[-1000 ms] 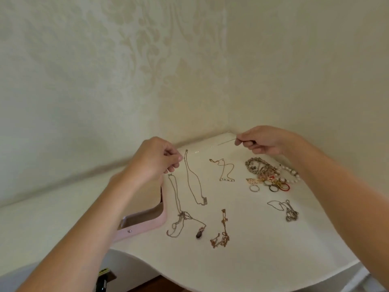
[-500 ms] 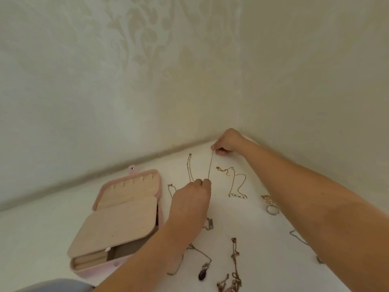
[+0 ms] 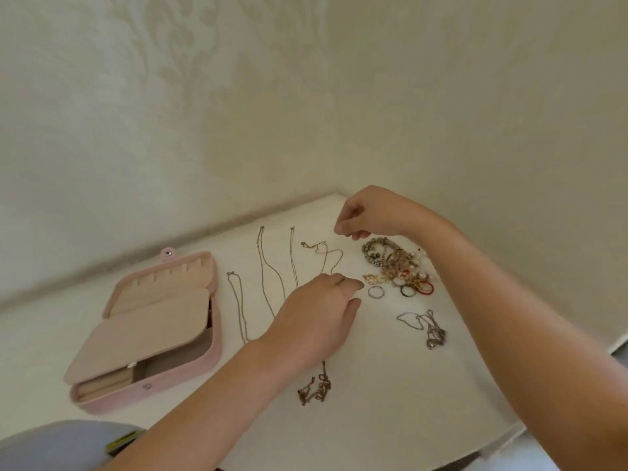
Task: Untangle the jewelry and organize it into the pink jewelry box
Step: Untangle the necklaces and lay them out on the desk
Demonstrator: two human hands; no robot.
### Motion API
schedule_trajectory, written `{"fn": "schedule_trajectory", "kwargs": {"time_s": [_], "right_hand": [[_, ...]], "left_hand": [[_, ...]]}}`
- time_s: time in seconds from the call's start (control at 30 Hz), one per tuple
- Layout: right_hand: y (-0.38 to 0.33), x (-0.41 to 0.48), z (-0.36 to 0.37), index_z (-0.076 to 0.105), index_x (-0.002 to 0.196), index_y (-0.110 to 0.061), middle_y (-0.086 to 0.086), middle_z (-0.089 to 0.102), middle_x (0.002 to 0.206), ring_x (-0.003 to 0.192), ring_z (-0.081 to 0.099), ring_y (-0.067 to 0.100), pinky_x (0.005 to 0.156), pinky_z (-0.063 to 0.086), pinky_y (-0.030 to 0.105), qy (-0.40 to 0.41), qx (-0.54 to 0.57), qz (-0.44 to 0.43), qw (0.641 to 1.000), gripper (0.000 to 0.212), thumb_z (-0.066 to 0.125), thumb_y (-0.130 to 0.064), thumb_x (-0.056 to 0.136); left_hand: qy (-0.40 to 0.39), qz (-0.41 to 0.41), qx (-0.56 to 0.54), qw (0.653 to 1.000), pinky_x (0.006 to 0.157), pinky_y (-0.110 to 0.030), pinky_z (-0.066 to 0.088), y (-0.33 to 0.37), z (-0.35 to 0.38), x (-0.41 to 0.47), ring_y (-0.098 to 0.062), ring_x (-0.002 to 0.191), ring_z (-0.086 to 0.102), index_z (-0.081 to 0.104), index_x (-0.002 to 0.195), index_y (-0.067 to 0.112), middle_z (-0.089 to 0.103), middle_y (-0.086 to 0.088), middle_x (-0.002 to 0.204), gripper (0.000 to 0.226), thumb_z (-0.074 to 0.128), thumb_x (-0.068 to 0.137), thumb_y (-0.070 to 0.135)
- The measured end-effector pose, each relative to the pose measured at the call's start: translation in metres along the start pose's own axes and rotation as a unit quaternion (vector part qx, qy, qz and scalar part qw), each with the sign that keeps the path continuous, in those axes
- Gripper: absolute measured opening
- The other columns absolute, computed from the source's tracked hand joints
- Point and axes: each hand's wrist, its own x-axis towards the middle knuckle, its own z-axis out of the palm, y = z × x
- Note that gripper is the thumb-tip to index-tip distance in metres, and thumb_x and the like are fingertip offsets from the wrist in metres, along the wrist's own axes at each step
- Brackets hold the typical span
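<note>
Touching the gold chain (image 3: 323, 250), left fingers (image 3: 350, 283) lie relaxed; right fingers (image 3: 341, 229) curl, hold unclear.

No legible text, number or brand in view.
Pink jewelry box (image 3: 176, 377), near left: small round mark on near wall, too small to read.
Square beads (image 3: 376, 263) in far-right jewelry pile (image 3: 402, 271): possible markings, unreadable.
Yellow-green item (image 3: 120, 442), near left edge: print blurred.

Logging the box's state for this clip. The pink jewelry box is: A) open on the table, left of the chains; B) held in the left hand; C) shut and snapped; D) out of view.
A: the jewelry box lies open, beige insides showing, to the left of the laid-out chains.
</note>
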Motion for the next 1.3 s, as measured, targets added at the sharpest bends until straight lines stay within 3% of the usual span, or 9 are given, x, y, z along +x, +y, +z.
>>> {"fn": "schedule_trajectory", "kwargs": {"time_s": [0.2,0.33,0.43,0.57,0.67,0.8,0.87,1.1,1.3], "right_hand": [[0.016,-0.098,0.013,0.068,0.075,-0.018,-0.007,0.064,0.067,0.061,0.058,0.008,0.055,0.044,0.017,0.054,-0.031,0.052,0.997,0.009,0.075,-0.023,0.077],[0.03,-0.157,0.045,0.069,0.077,-0.029,-0.015,0.065,0.072,0.068,0.058,-0.002,0.06,0.043,0.01,0.147,-0.047,0.045,0.987,0.007,0.072,-0.023,0.078],[0.045,-0.185,0.075,0.069,0.106,-0.031,-0.017,0.069,0.102,0.098,0.063,0.006,0.083,0.042,0.015,0.149,-0.146,0.041,0.977,0.02,0.061,-0.026,0.088],[0.06,-0.2,0.093,0.072,0.105,-0.021,-0.008,0.07,0.108,0.101,0.066,0.013,0.088,0.042,0.019,0.213,-0.158,-0.033,0.964,0.024,0.058,-0.019,0.085],[0.067,-0.208,0.087,0.068,0.114,-0.022,-0.011,0.066,0.117,0.109,0.059,0.005,0.093,0.032,0.007,0.203,-0.122,-0.018,0.971,0.027,0.061,-0.015,0.089],[0.076,-0.216,0.075,0.067,0.114,-0.024,-0.012,0.066,0.115,0.108,0.06,0.007,0.093,0.036,0.012,0.224,-0.113,0.012,0.968,0.027,0.062,-0.017,0.089],[0.081,-0.217,0.07,0.068,0.112,-0.024,-0.014,0.066,0.11,0.104,0.06,0.005,0.088,0.033,0.004,0.244,-0.095,0.032,0.965,0.025,0.062,-0.017,0.089],[0.085,-0.21,0.062,0.067,0.111,-0.017,-0.006,0.067,0.111,0.097,0.059,0.014,0.078,0.035,0.016,0.272,-0.095,0.082,0.954,0.022,0.055,-0.014,0.093],[0.092,-0.204,0.062,0.056,0.122,-0.013,0.004,0.059,0.117,0.101,0.055,0.023,0.071,0.033,0.025,0.281,-0.145,0.14,0.938,0.03,0.047,-0.022,0.095]], "left_hand": [[-0.138,0.124,-0.036,0.982,0.114,-0.021,0.001,0.036,0.025,-0.006,-0.009,0.144,0.006,0.017,0.149,0.019,0.015,0.005,0.157,0.05,0.031,0.102,0.028],[-0.149,0.106,-0.03,0.983,0.114,-0.021,0.001,0.035,0.033,-0.016,-0.009,0.143,0.009,0.014,0.15,0.019,0.012,0.004,0.158,0.054,0.028,0.101,0.037],[-0.148,0.065,-0.041,0.986,0.108,-0.015,0.004,0.035,0.032,-0.024,-0.007,0.143,0.008,0.013,0.15,0.022,0.009,0.008,0.158,0.057,0.029,0.099,0.042],[-0.142,0.001,-0.021,0.99,0.111,-0.031,0.026,0.028,0.027,-0.033,-0.014,0.139,0.022,0.02,0.146,0.022,0.021,0.004,0.155,0.056,0.032,0.097,0.047],[-0.131,-0.037,0.016,0.991,0.094,-0.034,0.041,0.018,0.017,-0.037,-0.019,0.118,0.044,0.032,0.133,0.018,0.046,-0.001,0.134,0.049,0.034,0.095,0.049],[-0.146,-0.096,0.059,0.983,0.074,-0.031,0.04,0.002,0.003,-0.038,-0.021,0.102,0.05,0.038,0.118,0.015,0.054,-0.005,0.112,0.042,0.035,0.095,0.049],[-0.144,-0.123,0.062,0.98,0.071,-0.03,0.037,-0.004,-0.002,-0.038,-0.022,0.102,0.05,0.039,0.118,0.014,0.055,-0.006,0.108,0.041,0.036,0.095,0.049],[-0.146,-0.138,0.074,0.977,0.083,-0.033,0.04,-0.008,-0.002,-0.035,-0.026,0.112,0.048,0.037,0.13,0.015,0.054,-0.008,0.123,0.049,0.034,0.096,0.05],[-0.166,-0.096,0.121,0.974,0.11,-0.034,0.021,-0.003,0.002,-0.036,-0.03,0.133,0.031,0.026,0.144,0.019,0.037,-0.013,0.144,0.056,0.027,0.097,0.049]]}}
